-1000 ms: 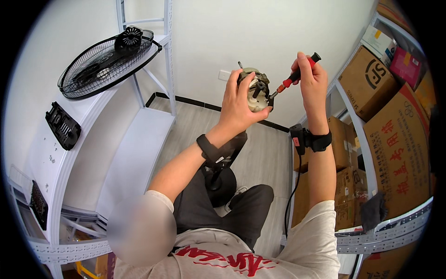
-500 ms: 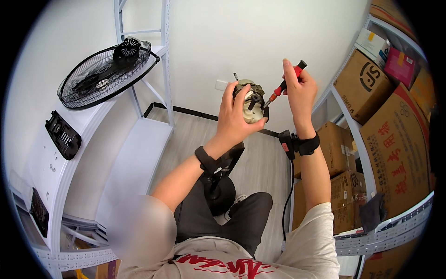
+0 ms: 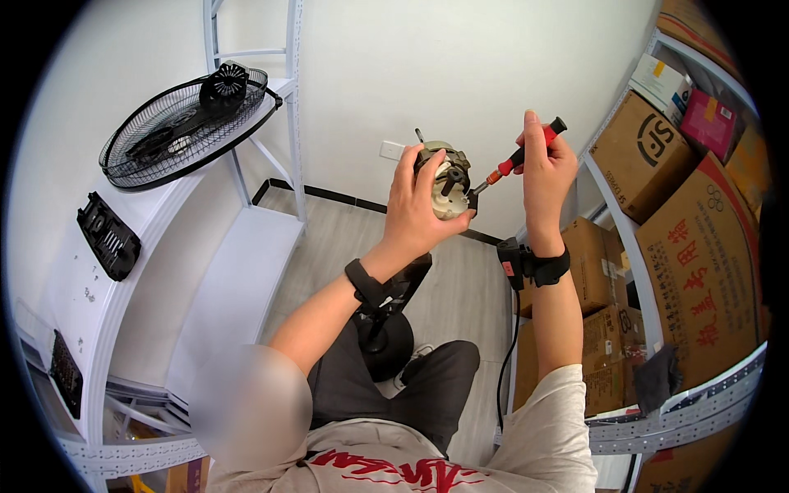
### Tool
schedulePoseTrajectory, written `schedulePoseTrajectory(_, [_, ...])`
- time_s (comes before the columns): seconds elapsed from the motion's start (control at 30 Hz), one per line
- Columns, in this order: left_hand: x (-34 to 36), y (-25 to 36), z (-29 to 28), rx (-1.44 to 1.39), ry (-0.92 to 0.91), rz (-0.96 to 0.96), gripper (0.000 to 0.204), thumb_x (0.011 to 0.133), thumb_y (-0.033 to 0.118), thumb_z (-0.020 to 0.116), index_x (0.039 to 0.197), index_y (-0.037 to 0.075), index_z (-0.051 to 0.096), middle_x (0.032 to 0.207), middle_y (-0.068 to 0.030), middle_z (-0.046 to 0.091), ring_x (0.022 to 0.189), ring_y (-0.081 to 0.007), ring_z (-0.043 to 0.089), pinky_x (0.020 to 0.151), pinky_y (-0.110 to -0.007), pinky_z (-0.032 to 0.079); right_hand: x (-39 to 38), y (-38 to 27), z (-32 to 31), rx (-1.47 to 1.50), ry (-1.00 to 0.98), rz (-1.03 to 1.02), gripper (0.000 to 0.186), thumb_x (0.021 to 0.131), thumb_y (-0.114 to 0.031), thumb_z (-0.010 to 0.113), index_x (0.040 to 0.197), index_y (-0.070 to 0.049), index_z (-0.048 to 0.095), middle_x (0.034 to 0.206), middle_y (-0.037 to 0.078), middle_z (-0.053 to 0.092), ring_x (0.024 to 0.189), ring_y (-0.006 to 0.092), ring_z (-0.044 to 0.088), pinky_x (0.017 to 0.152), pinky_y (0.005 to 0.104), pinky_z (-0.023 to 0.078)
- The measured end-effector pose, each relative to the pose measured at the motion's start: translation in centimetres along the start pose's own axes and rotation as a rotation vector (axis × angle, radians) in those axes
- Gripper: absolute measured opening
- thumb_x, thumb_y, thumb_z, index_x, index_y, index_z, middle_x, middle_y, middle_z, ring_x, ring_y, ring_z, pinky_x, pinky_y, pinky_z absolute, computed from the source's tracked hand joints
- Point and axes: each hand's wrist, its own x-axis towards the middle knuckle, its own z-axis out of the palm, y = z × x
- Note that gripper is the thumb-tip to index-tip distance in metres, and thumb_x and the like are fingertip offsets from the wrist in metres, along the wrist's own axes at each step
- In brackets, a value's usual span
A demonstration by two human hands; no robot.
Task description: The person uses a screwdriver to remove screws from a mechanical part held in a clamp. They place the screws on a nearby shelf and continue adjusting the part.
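My left hand [image 3: 417,193] is wrapped round a fan motor [image 3: 449,202], a pale round housing with black parts and a thin shaft pointing up and back. In my right hand [image 3: 546,177] is a red and black screwdriver [image 3: 518,158], pinched between thumb and fingers. Its shaft slants down to the left, and the tip is at the right side of the motor; whether it sits in a screw is too small to tell. Below my left wrist a black fan stand [image 3: 383,338] with a round base stands between my legs.
On the left white shelf [image 3: 182,197] lie a black fan grille [image 3: 156,168], an open black bit case [image 3: 109,238], small loose screws [image 3: 89,292] and a dark flat tray [image 3: 66,374]. Cardboard boxes [image 3: 699,246] fill the right rack. A black cable [image 3: 503,370] hangs from my right wrist.
My right hand has moved a little to the right, and the screwdriver now lies at a flatter slant, its tip still by the motor. My left hand has barely moved.
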Motion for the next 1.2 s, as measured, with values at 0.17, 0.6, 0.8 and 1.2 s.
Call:
schedulePoseTrajectory(0.17, [-0.1,-0.2,0.0,0.031,0.015,0.029,0.091,0.063,0.030,0.087,0.140,0.007,0.045,0.145,-0.0197,0.033,0.135,-0.0402,0.038,0.106,-0.049,0.042,-0.1,0.4,0.0,0.025,-0.015,0.049,0.035,0.095,-0.028,0.069,0.073,-0.002,0.062,0.068,0.001,0.060,0.050,0.0068,0.056,0.045,0.0226,0.040])
schedulePoseTrajectory(0.6, [-0.2,-0.1,-0.2,0.050,0.012,0.039,0.092,0.064,0.031,0.088,0.142,0.008,0.045,0.149,-0.0194,0.032,0.136,-0.0393,0.039,0.106,-0.047,0.043,0.1,-0.4,1.2,-0.145,-0.117,-0.141,0.018,0.093,-0.018,0.072,0.092,-0.002,0.063,0.065,-0.001,0.057,0.052,0.0049,0.050,0.047,0.0235,0.040])
schedulePoseTrajectory(0.8, [-0.4,-0.1,-0.3,0.078,0.015,0.043,0.093,0.063,0.032,0.088,0.142,0.008,0.044,0.149,-0.0194,0.033,0.135,-0.0398,0.040,0.106,-0.047,0.043,-0.6,0.1,1.5,-0.077,-0.075,-0.414,0.032,0.091,-0.012,0.074,0.118,-0.004,0.060,0.070,0.000,0.061,0.059,0.0053,0.056,0.053,0.0204,0.044])
schedulePoseTrajectory(1.2, [0.0,-0.2,-0.3,0.007,0.015,0.022,0.092,0.061,0.031,0.088,0.139,0.008,0.047,0.143,-0.0203,0.035,0.135,-0.0419,0.038,0.106,-0.050,0.040,0.0,-0.7,2.5,0.406,-0.129,0.032,0.028,0.102,-0.021,0.058,0.126,-0.006,0.054,0.066,-0.004,0.051,0.058,0.0080,0.050,0.056,0.0243,0.043])
